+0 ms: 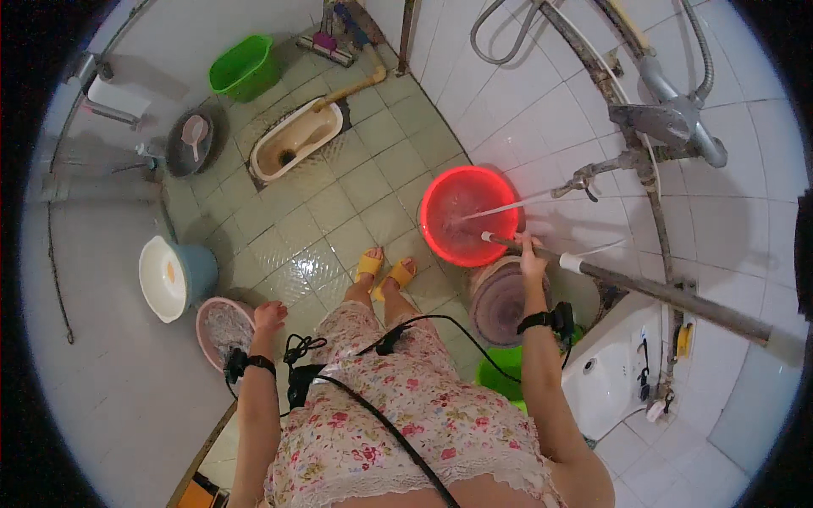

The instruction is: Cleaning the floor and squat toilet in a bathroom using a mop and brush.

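My right hand [531,254] is closed around the thin part of a long grey pole [669,294] with a white tip and a white collar. The pole's tip reaches over the rim of a red basin [434,235] on the floor, where a stream of water from the wall tap [580,180] is falling. At my left side, my left hand [270,316] hangs with its fingers loosely apart, beside the rim of a pink basin [203,326]. Greyish, wet-looking contents fill that basin. Whether the fingers touch the rim is unclear.
A squat toilet [296,140] is set in the wet tiled floor. At left stand a blue-and-white tub [161,279] and a dark basin with a pink ladle [195,131]. A green tub [246,68] sits farther back. On the right are a stool-like round container [508,305] and a white sink [605,372].
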`<state>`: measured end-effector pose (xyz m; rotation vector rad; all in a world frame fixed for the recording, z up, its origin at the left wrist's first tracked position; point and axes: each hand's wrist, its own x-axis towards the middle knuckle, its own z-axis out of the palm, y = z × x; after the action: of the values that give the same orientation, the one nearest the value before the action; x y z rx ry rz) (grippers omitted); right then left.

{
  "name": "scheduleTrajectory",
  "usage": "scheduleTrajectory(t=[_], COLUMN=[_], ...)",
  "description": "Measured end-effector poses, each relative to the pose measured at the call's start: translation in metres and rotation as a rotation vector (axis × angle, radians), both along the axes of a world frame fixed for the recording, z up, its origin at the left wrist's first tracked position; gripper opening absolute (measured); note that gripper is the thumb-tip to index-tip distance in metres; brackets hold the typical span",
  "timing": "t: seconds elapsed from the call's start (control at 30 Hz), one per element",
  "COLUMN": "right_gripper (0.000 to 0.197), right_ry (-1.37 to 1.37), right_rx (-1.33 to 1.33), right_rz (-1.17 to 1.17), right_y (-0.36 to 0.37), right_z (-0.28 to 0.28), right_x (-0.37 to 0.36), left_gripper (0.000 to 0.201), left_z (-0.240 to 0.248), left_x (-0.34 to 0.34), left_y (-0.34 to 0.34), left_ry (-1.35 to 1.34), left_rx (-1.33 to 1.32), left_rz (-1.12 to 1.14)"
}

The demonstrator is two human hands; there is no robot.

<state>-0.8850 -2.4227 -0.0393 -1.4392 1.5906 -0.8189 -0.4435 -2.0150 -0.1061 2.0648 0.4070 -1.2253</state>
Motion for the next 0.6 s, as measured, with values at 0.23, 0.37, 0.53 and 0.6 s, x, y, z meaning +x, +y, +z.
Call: scheduleTrajectory(t=[0.23, 0.37, 0.53, 0.6], right_gripper=[0.029, 0.023, 0.022, 0.023], right_ry=[0.129, 0.086, -0.073, -0.027], right_rx=[0.033, -0.054, -0.157, -0.134], right_rz=[0.289, 0.224, 0.376, 0.315], right_y=[-0.013, -0.006, 0.0, 0.006], right_z=[0.186, 0.262, 0.267, 0.246], right_x=[0.006, -0.001, -0.014, -0.013], left_gripper=[0.017, 0.017, 0.018, 0.019], left_z=[-0.01, 0.012, 0.014, 0.012], left_x=[0.01, 0.002, 0.002, 0.003], left_y=[0.01, -0.029, -0.04, -0.041], left_ry=[0.03, -0.004, 0.019, 0.017], left_rx=[-0.136, 0.026, 0.015, 0.033], left_rz=[-0.074, -0.086, -0.114, -0.146])
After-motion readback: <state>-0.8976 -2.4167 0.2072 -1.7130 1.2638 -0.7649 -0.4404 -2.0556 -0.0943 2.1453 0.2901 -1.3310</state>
